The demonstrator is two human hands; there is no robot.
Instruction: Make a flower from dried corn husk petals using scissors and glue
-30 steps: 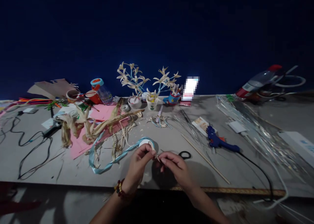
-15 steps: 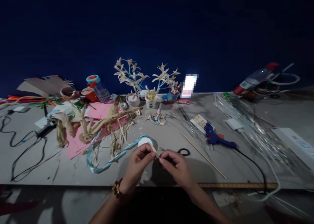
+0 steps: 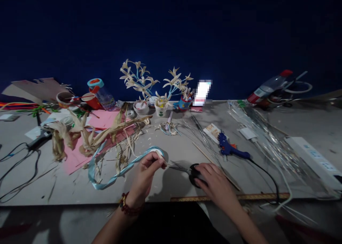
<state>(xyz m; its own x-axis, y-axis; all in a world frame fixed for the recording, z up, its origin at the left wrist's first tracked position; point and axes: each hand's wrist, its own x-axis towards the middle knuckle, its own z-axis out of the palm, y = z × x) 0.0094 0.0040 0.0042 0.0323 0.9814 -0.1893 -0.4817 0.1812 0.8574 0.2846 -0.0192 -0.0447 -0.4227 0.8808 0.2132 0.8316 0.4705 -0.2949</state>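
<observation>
My left hand (image 3: 150, 169) is closed in a pinch on a small pale strip of corn husk (image 3: 162, 160), of which only the tip shows. My right hand (image 3: 215, 180) has its fingers on the black handles of a pair of scissors (image 3: 192, 173). Their blades point left toward my left hand and lie low over the table. Just behind my left hand is a roll of light blue ribbon (image 3: 159, 151), partly hidden, its loose length (image 3: 105, 185) looping out to the left.
Dried corn husks (image 3: 88, 140) lie on pink paper (image 3: 77, 162) at left. Husk flowers (image 3: 136, 80) stand in small pots at the back. To the right are a blue glue gun (image 3: 231, 149) with its cord, a thin stick (image 3: 205, 153), wires and a power strip (image 3: 312, 158).
My right hand has let go of the husk strip and moved right onto the scissors. My left hand keeps the strip. The whole view has shifted slightly.
</observation>
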